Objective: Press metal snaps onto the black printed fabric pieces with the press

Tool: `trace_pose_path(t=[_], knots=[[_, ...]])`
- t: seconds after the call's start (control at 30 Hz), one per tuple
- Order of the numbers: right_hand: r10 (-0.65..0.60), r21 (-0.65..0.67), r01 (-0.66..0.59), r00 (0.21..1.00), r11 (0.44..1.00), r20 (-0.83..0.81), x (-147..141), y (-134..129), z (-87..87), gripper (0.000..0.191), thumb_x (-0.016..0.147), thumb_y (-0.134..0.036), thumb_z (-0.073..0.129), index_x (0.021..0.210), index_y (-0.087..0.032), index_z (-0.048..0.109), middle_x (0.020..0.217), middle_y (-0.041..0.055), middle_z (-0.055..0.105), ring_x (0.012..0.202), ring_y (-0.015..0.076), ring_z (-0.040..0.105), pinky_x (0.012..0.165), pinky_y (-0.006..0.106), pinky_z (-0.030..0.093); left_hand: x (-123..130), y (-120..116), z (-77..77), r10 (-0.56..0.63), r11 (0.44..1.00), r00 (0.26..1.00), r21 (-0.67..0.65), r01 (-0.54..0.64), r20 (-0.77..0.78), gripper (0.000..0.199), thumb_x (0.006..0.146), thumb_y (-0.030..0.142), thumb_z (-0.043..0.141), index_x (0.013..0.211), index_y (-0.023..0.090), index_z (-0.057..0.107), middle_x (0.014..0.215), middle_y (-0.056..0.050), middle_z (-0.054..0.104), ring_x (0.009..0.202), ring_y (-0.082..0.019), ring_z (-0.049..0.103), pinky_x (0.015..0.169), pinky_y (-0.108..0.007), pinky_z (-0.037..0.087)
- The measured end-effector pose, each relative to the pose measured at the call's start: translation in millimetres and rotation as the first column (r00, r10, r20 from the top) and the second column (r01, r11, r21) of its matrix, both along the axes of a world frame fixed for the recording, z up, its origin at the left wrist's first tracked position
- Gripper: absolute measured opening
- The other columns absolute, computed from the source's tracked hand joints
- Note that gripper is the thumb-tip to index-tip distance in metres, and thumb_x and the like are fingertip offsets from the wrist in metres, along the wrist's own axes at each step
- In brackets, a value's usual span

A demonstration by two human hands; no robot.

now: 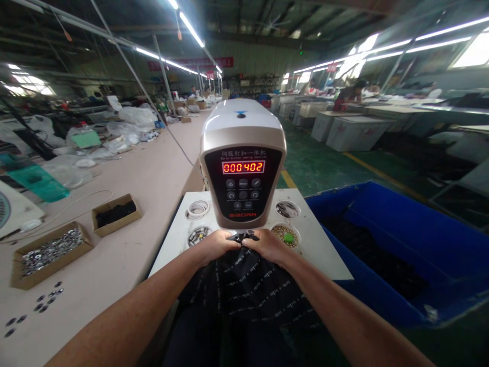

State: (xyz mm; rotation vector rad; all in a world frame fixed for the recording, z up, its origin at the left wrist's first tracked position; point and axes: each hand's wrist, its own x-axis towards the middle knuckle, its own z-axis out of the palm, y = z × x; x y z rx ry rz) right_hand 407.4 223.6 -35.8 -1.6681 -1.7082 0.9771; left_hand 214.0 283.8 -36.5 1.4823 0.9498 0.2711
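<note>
A black garment (248,280) with small white lettering hangs from both hands over the front edge of the white machine table (324,255). My left hand (217,244) pinches the garment's upper edge on the left, and my right hand (267,244) pinches it on the right, the thumbs close together. Both hands are just below the head of a button attaching machine (243,168), whose red display reads 000402. The machine head hides its working point. Round wells in the tabletop hold metal parts; brass-coloured pieces and a green item (289,238) lie in the one beside my right hand.
On the long table at left stand a cardboard box of silver metal parts (53,253) and a box with black contents (116,211). Several loose dark discs (42,300) lie nearby. A large blue bin (382,219) with dark cloth stands at right.
</note>
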Motion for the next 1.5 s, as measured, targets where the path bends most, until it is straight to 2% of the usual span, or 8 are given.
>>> trace_pose_path(t=[0.17, 0.33, 0.53, 0.67, 0.83, 0.97, 1.17, 1.5], knots=[[-0.004, 0.018, 0.004, 1.0, 1.0, -0.001, -1, 5, -4.1, 0.024, 0.081, -0.036, 0.061, 0.076, -0.015, 0.072, 0.075, 0.0004, 0.072, 0.075, 0.0201, 0.064, 0.061, 0.024, 0.038, -1, 3, -3.8, 0.017, 1.0, 1.0, -0.016, -0.017, -0.007, 0.022, 0.065, 0.033, 0.072, 0.079, 0.016, 0.071, 0.08, -0.002, 0.071, 0.076, -0.02, 0.059, 0.071, -0.03, 0.043], [-0.042, 0.03, 0.042, 0.999, 0.999, 0.002, 1, 5, -5.5, 0.023, 0.081, -0.036, 0.064, 0.078, -0.016, 0.074, 0.077, 0.0003, 0.073, 0.075, 0.0192, 0.064, 0.062, 0.024, 0.038, -3, 4, -6.6, 0.031, 0.996, 0.999, -0.084, -0.03, 0.013, 0.03, 0.063, 0.037, 0.076, 0.084, 0.015, 0.073, 0.08, -0.004, 0.073, 0.075, -0.022, 0.062, 0.074, -0.032, 0.045], [-0.042, 0.114, 0.044, 0.999, 0.993, -0.023, 0, -3, -9.6, 0.028, 0.09, -0.041, 0.061, 0.097, -0.018, 0.076, 0.09, 0.0016, 0.077, 0.083, 0.0193, 0.067, 0.068, 0.024, 0.042, -3, 5, -7.9, 0.051, 0.982, 0.998, -0.182, -0.045, 0.03, 0.036, 0.059, 0.039, 0.081, 0.084, 0.015, 0.073, 0.081, -0.005, 0.075, 0.077, -0.023, 0.065, 0.077, -0.034, 0.047], [-0.134, 0.2, 0.114, 0.987, 0.973, 0.091, -4, -4, -20.0, 0.029, 0.095, -0.041, 0.057, 0.102, -0.021, 0.076, 0.093, 0.0038, 0.078, 0.085, 0.0204, 0.07, 0.073, 0.026, 0.044, -2, 4, -7.2, 0.072, 0.972, 0.997, -0.225, -0.063, 0.03, 0.04, 0.056, 0.039, 0.082, 0.087, 0.014, 0.074, 0.08, -0.006, 0.075, 0.075, -0.023, 0.066, 0.078, -0.034, 0.048], [-0.263, 0.256, 0.196, 0.929, 0.946, 0.26, -11, -3, -30.7, 0.026, 0.097, -0.039, 0.057, 0.105, -0.025, 0.077, 0.096, 0.0055, 0.08, 0.092, 0.0227, 0.073, 0.075, 0.026, 0.044, 1, 1, -6.1, 0.109, 0.965, 0.994, -0.242, -0.099, 0.03, 0.037, 0.056, 0.04, 0.083, 0.082, 0.015, 0.074, 0.08, -0.007, 0.076, 0.075, -0.023, 0.067, 0.077, -0.035, 0.049], [-0.275, 0.28, 0.189, 0.91, 0.941, 0.311, -12, -4, -30.9, 0.026, 0.097, -0.04, 0.057, 0.107, -0.026, 0.077, 0.096, 0.005, 0.08, 0.091, 0.0226, 0.073, 0.075, 0.026, 0.044, 1, 0, -5.7, 0.127, 0.966, 0.991, -0.232, -0.114, 0.04, 0.032, 0.055, 0.039, 0.084, 0.074, 0.016, 0.073, 0.08, -0.006, 0.076, 0.076, -0.023, 0.067, 0.078, -0.034, 0.05], [-0.25, 0.247, 0.178, 0.92, 0.953, 0.301, -12, -1, -26.4, 0.027, 0.097, -0.04, 0.057, 0.102, -0.025, 0.079, 0.095, 0.0051, 0.08, 0.089, 0.0216, 0.073, 0.073, 0.025, 0.043, 1, 1, -6.8, 0.152, 0.957, 0.987, -0.258, -0.134, 0.05, 0.037, 0.054, 0.038, 0.083, 0.082, 0.015, 0.075, 0.08, -0.007, 0.077, 0.077, -0.024, 0.068, 0.079, -0.035, 0.051], [-0.261, 0.255, 0.187, 0.919, 0.949, 0.296, -13, 0, -28.4, 0.028, 0.095, -0.04, 0.058, 0.105, -0.024, 0.078, 0.095, 0.0071, 0.08, 0.089, 0.0233, 0.072, 0.072, 0.027, 0.043, 2, -1, -9.8, 0.169, 0.962, 0.983, -0.23, -0.149, 0.069, 0.032, 0.055, 0.038, 0.082, 0.076, 0.016, 0.072, 0.075, -0.006, 0.075, 0.079, -0.026, 0.068, 0.08, -0.037, 0.051]])
